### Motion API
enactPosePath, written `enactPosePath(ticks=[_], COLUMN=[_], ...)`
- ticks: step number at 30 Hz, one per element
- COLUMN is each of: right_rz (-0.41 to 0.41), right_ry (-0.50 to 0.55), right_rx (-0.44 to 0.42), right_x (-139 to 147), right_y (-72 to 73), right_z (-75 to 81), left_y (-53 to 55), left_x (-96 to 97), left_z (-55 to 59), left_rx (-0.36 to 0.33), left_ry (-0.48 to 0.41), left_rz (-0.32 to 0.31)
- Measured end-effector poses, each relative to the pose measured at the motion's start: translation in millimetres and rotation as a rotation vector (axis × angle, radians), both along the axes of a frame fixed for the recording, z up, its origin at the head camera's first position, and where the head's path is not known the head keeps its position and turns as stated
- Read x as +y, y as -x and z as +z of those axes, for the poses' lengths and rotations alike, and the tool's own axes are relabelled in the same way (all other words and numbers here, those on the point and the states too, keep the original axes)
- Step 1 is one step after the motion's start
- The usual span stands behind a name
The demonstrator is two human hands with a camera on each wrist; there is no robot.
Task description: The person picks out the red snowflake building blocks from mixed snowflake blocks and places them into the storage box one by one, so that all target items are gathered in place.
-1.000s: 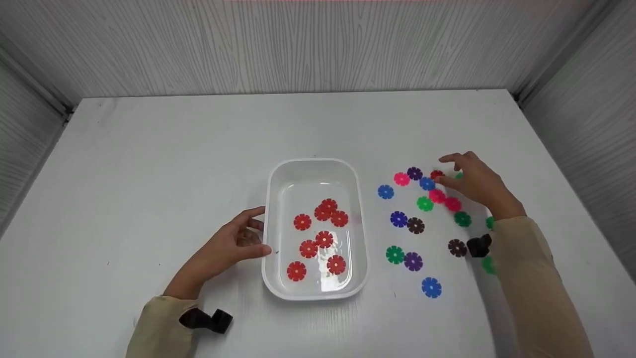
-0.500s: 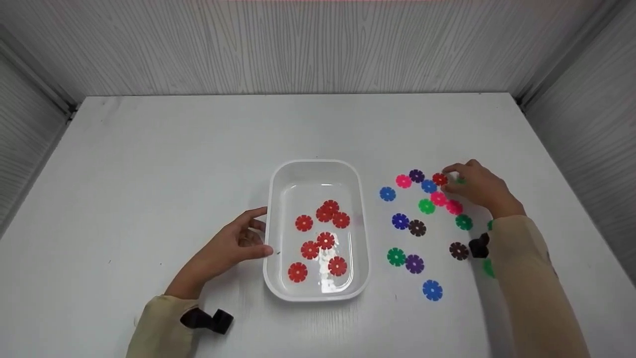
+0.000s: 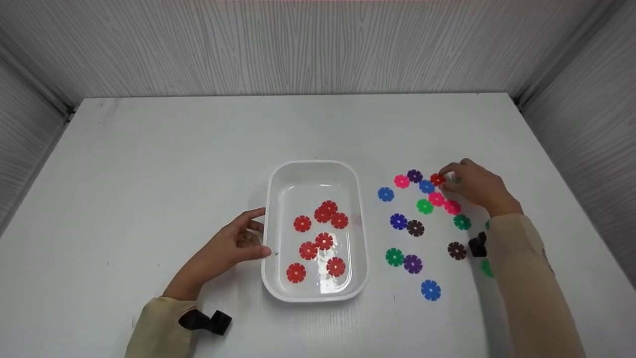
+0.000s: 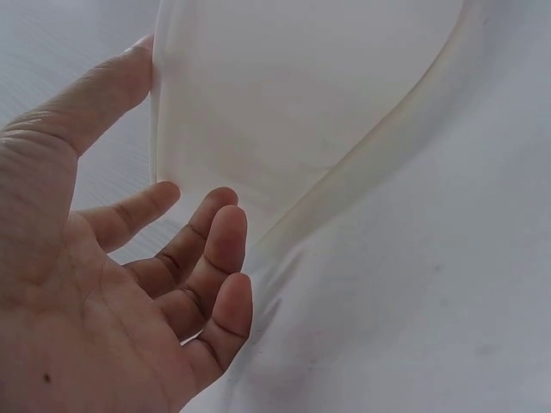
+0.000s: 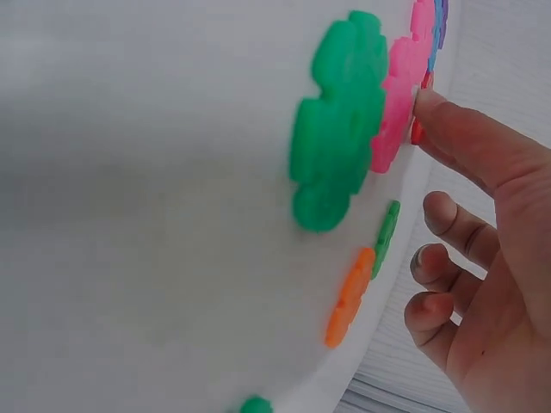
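With the thumb over its rim and fingers along the outer wall, my left hand holds the left side of a white plastic tray. Several red snowflake discs lie inside, some overlapping. At the far right, my right hand pinches another red snowflake disc by its right edge between thumb and index finger. A blue disc and a pink disc lie right beside it. From the right wrist, the pinched disc is mostly hidden behind the fingertip and a pink disc.
Right of the tray, snowflake discs in several colours are scattered, among them a purple disc, a brown disc and a blue disc. An orange disc shows under the right hand. A grey wood-grain panel borders the table's back.
My right hand has lowered onto the red disc, and its thumb and index finger have closed on the disc's edge. The left hand and tray have stayed put.
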State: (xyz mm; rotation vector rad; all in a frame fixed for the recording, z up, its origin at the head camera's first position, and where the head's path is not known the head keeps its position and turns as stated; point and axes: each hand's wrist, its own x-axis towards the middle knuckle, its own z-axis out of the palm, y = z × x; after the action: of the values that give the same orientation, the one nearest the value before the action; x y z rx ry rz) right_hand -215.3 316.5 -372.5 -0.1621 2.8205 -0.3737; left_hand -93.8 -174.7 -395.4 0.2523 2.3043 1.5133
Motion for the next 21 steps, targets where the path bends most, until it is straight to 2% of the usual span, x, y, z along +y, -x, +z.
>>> enactPosePath(ticks=[8,21], right_rz=[0.006,0.053], right_ry=[0.011,0.050], right_rx=[-0.031,-0.021], right_x=[-2.8,-1.9], right_y=[3.0,1.1], right_z=[1.6,0.9], left_y=[-0.8,0.3], left_x=[1.6,-0.2], left_z=[1.1,-0.4], left_rx=[-0.009,-0.007], left_ry=[-0.001,-0.017], left_rz=[0.007,0.001])
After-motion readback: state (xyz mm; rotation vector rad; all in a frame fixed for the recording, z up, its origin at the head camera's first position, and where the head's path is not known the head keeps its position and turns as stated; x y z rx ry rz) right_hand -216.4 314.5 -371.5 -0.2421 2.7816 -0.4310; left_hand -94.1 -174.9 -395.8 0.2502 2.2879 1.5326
